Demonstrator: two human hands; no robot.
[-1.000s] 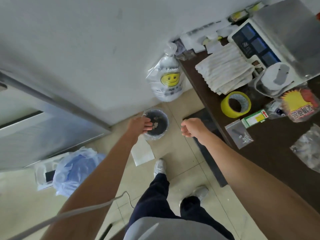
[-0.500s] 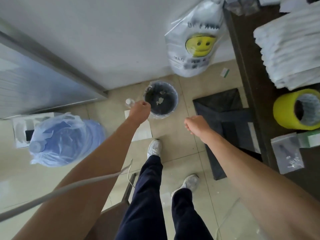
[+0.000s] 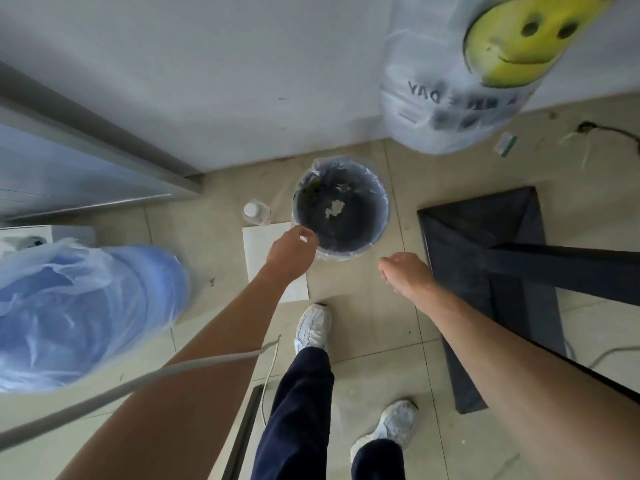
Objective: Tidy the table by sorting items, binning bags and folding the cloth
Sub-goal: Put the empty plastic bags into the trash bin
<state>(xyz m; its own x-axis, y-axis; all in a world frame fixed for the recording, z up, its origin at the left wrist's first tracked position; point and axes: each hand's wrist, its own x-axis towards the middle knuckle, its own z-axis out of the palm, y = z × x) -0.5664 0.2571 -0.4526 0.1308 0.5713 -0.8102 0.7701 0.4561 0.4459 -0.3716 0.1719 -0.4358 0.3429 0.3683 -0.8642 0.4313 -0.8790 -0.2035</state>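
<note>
Looks like the binning-bags step to me. The person is standing right over the bin, which sits on the floor just above the middle of the view, about 12 o'clock from both hands.

The left hand is at the bin's 7 o'clock edge with its fingertips curled over the rim. There's a tiny pale glint at the fingertips, but I honestly can't tell if it's pinching a scrap or has nothing in it. The right hand hangs off the bin's 5 o'clock, clear of the rim, loosely curled with nothing in it that I can see.

My guess for the next move: if something's in that left hand, it needs to let go over the opening, not over the lip. After that it's back to the table, which isn't in view here.

Containers, big to small:
- blue plastic bag at 9 o'clock, bulging, blurry, can't make out the contents
- smiley-face bag at 1 o'clock, see-through, stuffed with something I can't identify
- the bin, with a thin clear liner folded over its rim. It's dark inside with a few white scraps at the bottom, otherwise mostly room left
- small capped bottle just beside the bin at its 9 o'clock, upright, contents unclear
</note>
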